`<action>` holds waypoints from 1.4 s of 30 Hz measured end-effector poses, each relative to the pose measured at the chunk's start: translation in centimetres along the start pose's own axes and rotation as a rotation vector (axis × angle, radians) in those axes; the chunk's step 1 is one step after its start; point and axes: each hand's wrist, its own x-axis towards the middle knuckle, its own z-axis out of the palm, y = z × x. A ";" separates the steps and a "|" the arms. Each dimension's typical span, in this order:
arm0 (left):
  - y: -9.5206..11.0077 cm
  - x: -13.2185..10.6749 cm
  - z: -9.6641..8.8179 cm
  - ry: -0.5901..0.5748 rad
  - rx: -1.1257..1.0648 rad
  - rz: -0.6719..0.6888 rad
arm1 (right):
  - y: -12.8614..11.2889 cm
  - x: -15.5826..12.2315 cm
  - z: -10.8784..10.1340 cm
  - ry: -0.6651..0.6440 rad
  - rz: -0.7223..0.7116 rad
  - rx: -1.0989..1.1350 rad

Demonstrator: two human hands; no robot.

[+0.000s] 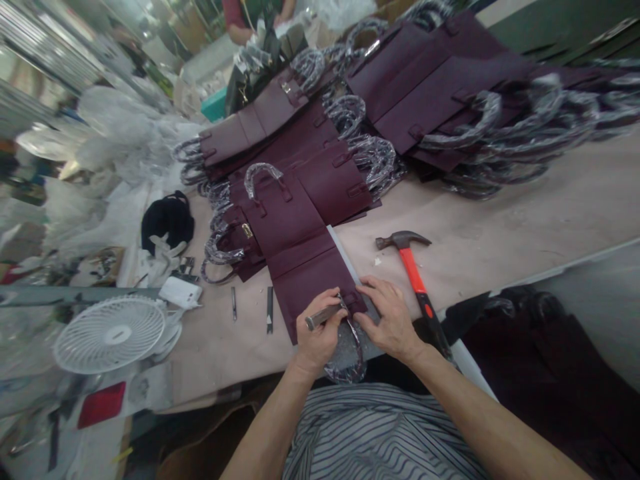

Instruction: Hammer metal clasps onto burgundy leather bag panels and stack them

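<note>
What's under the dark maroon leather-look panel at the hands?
Flat grey slab beyond the near edge of the panel; stacked maroon pieces beneath the far end. The rest is covered.

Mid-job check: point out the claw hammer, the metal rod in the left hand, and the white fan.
Claw hammer (417,282): head view, on the red part of its handle.
Metal rod (323,317): head view, on its shaft.
White fan (119,335): head view, on the hub.

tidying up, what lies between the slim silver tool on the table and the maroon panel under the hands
A dark flat strip lies between the silver tool and the panel, in the head view.
</note>
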 end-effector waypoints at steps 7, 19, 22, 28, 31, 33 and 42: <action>0.0 0.0 0.6 0.005 0.109 0.109 | 0.1 -0.1 0.0 0.002 -0.005 0.006; 0.6 -1.1 0.8 0.086 0.197 0.136 | 0.3 -0.2 0.2 0.005 -0.022 -0.011; 0.4 -0.8 0.7 0.059 0.186 0.159 | 0.3 -0.1 0.2 0.004 -0.021 -0.013; 0.2 0.1 0.6 -0.007 0.181 0.141 | 0.2 -0.1 0.1 -0.007 0.007 -0.008; 0.2 0.0 0.8 0.004 0.193 0.149 | 0.1 -0.1 0.1 0.006 0.009 -0.003; 0.4 -0.3 1.1 0.025 0.213 0.170 | 0.1 0.3 -0.1 0.016 0.019 0.005; 1.3 -2.1 2.4 0.159 0.304 0.127 | -0.7 6.9 -2.5 -0.320 0.044 -0.304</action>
